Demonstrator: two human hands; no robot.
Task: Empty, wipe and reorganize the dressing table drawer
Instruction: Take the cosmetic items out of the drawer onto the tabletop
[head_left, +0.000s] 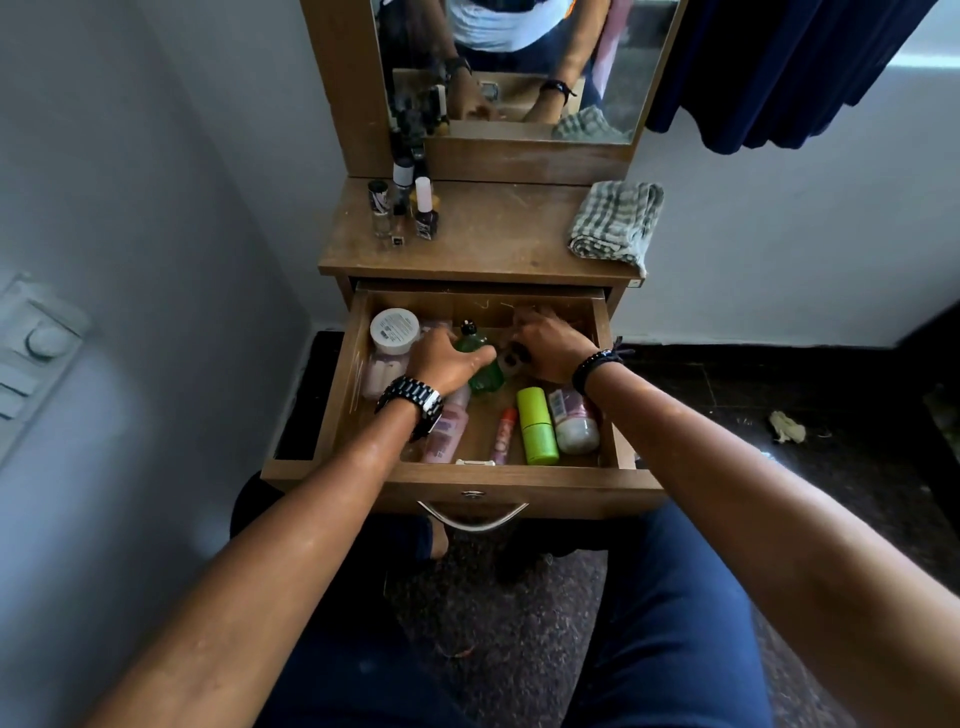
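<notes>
Left hand grasping green glass bottle; right hand, at two o'clock in open wooden drawer, grip unclear. Better lifted upright, set beside nail-polish bottles.

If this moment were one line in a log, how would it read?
stage: emptying | wooden drawer: open, still holding items | left hand: grips green glass bottle | right hand: reaching in, grasp unclear | checked cloth: on tabletop

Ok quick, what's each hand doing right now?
Left hand: grips the green bottle in the drawer.
Right hand: fingers curled down over something small and dark; whether it holds it cannot be told.
</notes>
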